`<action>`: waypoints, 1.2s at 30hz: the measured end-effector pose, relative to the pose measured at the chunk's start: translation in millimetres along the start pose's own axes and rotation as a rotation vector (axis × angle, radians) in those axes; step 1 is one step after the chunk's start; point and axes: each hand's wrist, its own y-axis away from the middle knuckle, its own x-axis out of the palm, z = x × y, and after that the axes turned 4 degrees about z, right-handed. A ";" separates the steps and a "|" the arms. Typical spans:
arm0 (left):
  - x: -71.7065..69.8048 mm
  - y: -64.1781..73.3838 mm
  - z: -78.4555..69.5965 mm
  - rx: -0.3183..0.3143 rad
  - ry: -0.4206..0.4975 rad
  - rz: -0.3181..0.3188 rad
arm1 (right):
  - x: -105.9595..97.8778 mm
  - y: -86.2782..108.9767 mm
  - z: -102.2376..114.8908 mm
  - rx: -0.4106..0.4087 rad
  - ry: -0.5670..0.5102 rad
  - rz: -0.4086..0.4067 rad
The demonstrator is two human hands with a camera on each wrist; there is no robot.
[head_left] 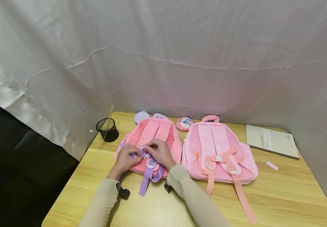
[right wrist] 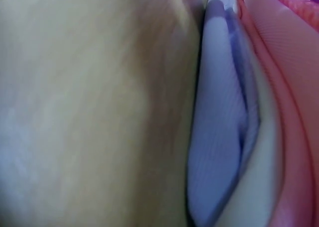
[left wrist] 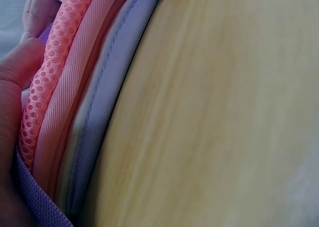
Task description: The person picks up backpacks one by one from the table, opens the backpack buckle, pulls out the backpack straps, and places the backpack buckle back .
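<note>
A person's two hands meet over a coral bag [head_left: 149, 135] lying strap side up on the left of a wooden table [head_left: 157, 211], a position that seems to leave its purple webbing [head_left: 145, 183] in easy reach. The left hand [head_left: 126, 159] curls its fingers toward the thumb, nearly closed, pinching purple webbing with a pale plastic piece; the right hand [head_left: 162, 153] grips webbing just beside it, thumb and fingertips drawn together. Held this close, the two sections appear to be kept in line with each other, though the small parts between the fingertips are too fine to make out. Both forearms angle inward from the near edge, wrists low, the right hand reaching over the bag's lower right side, the left at its lower left. The left-wrist view shows fingers against the bag's mesh edge; the right-wrist view shows no fingers. Just beside it, a pink bag [head_left: 221, 138] lies the same way up, its orange straps joined by a white clip [head_left: 218, 158]. A pen cup [head_left: 111, 135] stands at left, a notebook [head_left: 272, 142] lies at right.
</note>
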 end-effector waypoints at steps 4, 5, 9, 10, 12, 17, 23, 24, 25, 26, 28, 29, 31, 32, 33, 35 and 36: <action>-0.4 0.1 0.3 0.001 0.004 0.004 | -0.7 0.4 0.4 -0.002 -0.026 -0.003; -0.5 0.1 0.2 -0.001 0.004 0.006 | -0.9 0.4 0.4 -0.002 -0.029 -0.003; -1.6 0.2 -0.9 -0.017 0.007 0.016 | -1.2 0.0 0.6 0.007 -0.031 0.001; -1.9 0.2 -1.5 -0.024 0.007 0.019 | -1.4 -0.2 0.7 0.012 -0.034 0.003; -2.3 0.1 -2.8 -0.042 0.003 0.023 | -1.4 -0.6 0.7 0.024 -0.040 0.004; -2.5 -1.8 -6.5 -0.193 0.044 0.037 | -1.5 -1.0 0.2 0.049 -0.047 0.005; -2.9 -5.3 -4.6 -0.287 0.108 0.046 | -1.9 -0.8 0.7 0.048 -0.026 0.030; -3.1 -5.8 -4.5 -0.294 0.112 0.051 | -2.1 -0.9 1.1 0.047 -0.023 0.032; -3.4 -6.2 -4.4 -0.299 0.116 0.055 | -2.3 -0.8 1.6 0.047 -0.021 0.035; -3.6 -6.6 -4.4 -0.307 0.125 0.057 | -2.4 -0.9 2.0 0.047 -0.018 0.037; -3.9 -7.3 -4.1 -0.314 0.141 0.064 | -2.6 -1.0 2.8 0.045 -0.016 0.042; -4.3 -7.4 -4.2 -0.320 0.156 0.067 | -2.6 -1.1 3.1 0.044 -0.017 0.046; -4.7 -7.4 -4.3 -0.326 0.181 0.070 | -2.4 -1.1 3.4 0.042 -0.017 0.052; -5.1 -7.4 -4.3 -0.329 0.197 0.073 | -2.1 -1.2 3.3 0.042 -0.018 0.055; -5.2 -7.2 -4.4 -0.331 0.213 0.073 | -1.9 -1.2 3.3 0.042 -0.019 0.059; -5.4 -6.6 -4.6 -0.339 0.255 0.072 | -1.4 -1.0 3.0 0.051 -0.027 0.066; -5.5 -6.3 -4.6 -0.343 0.275 0.070 | -1.2 -0.7 3.1 0.059 -0.033 0.070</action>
